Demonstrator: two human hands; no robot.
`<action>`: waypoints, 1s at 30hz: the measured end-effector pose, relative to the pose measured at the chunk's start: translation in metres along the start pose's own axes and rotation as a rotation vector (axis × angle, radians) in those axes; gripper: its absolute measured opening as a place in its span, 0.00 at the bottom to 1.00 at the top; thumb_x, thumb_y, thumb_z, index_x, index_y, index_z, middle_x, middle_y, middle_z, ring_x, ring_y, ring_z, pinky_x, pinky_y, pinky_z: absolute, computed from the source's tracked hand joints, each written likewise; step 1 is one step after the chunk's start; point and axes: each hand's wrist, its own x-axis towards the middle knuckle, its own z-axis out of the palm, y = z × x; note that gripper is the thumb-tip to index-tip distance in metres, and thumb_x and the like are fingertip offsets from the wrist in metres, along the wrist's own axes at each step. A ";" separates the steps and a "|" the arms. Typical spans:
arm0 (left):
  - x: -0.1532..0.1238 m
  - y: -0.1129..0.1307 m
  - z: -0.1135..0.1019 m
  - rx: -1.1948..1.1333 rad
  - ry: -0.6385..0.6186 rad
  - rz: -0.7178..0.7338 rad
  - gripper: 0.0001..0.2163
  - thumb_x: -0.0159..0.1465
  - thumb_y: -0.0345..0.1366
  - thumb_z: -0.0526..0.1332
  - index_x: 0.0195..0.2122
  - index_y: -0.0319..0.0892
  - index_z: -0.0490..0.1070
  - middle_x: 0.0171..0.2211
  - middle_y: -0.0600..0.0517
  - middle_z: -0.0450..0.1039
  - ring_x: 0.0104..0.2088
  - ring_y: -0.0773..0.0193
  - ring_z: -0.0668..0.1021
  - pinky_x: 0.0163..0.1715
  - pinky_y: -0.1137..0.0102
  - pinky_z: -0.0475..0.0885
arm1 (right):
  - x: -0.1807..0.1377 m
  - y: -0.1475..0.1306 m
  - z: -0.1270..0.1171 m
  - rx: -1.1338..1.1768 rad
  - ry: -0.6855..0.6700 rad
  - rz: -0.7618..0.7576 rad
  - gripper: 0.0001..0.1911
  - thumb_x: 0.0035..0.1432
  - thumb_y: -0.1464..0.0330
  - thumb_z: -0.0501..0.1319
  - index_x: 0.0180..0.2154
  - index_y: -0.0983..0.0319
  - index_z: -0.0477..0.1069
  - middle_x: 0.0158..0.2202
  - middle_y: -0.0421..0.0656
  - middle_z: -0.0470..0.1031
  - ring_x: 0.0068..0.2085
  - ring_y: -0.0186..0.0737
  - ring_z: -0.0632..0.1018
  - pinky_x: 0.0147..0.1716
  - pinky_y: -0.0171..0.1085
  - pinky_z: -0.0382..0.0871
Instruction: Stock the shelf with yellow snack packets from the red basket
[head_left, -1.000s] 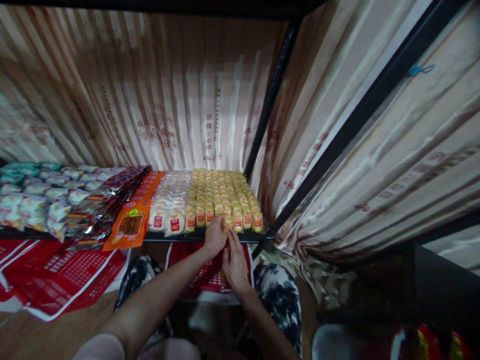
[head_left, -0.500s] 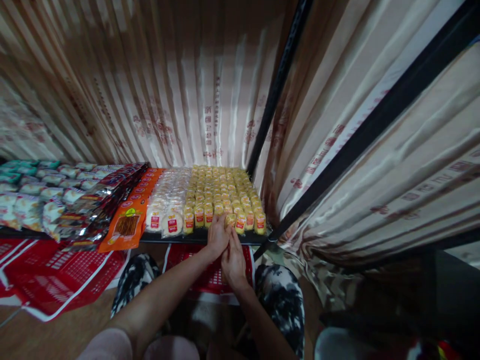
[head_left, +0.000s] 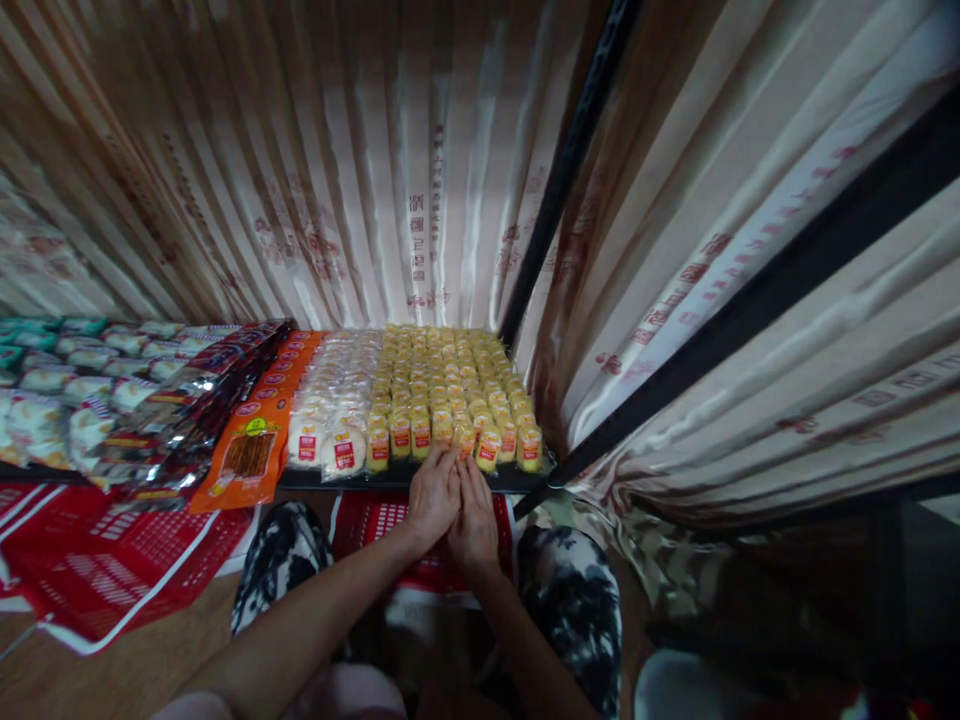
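Rows of small yellow wrapped snacks [head_left: 420,390] with red-and-white labels stand packed on a black shelf [head_left: 315,481]. At the front of these rows, my left hand [head_left: 434,500] and my right hand [head_left: 474,525] meet, thumbs side by side. Their fingertips press together around the lower part of one yellow snack packet [head_left: 464,436], which leans a little out of line. The left fingers are bent; the right ones are straighter and held close together. My hands partly cover the packet's base.
Left of the yellow rows lie white round wrapped crackers [head_left: 344,448], orange snack bags [head_left: 247,455], dark shiny bags [head_left: 176,420] and white-and-green packets [head_left: 45,420]. Red baskets [head_left: 142,560] sit below the shelf. Curtains [head_left: 337,150] and black posts [head_left: 570,170] bound the back and right.
My hands have drawn slightly down toward me, so more of the yellow packet's front shows above the fingertips. The camera view has shifted a little.
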 end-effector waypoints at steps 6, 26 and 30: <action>-0.007 0.004 0.008 -0.051 0.007 -0.051 0.19 0.60 0.27 0.48 0.50 0.40 0.67 0.49 0.45 0.66 0.50 0.62 0.69 0.55 0.69 0.61 | 0.002 0.007 -0.004 0.033 -0.015 -0.027 0.29 0.56 0.70 0.49 0.60 0.63 0.52 0.60 0.52 0.57 0.62 0.46 0.56 0.55 0.53 0.58; -0.019 0.018 0.013 0.012 -0.123 -0.232 0.25 0.58 0.27 0.49 0.58 0.31 0.56 0.57 0.39 0.57 0.56 0.58 0.64 0.56 0.70 0.58 | 0.029 0.015 -0.032 -0.058 0.125 0.134 0.26 0.56 0.72 0.46 0.57 0.65 0.56 0.59 0.50 0.57 0.59 0.44 0.58 0.56 0.50 0.56; -0.015 0.020 0.014 0.100 -0.134 -0.275 0.25 0.59 0.27 0.48 0.59 0.31 0.54 0.58 0.40 0.57 0.57 0.59 0.63 0.56 0.71 0.58 | 0.036 0.020 -0.030 -0.047 0.090 0.093 0.25 0.56 0.72 0.46 0.56 0.65 0.57 0.59 0.50 0.58 0.59 0.42 0.59 0.56 0.49 0.56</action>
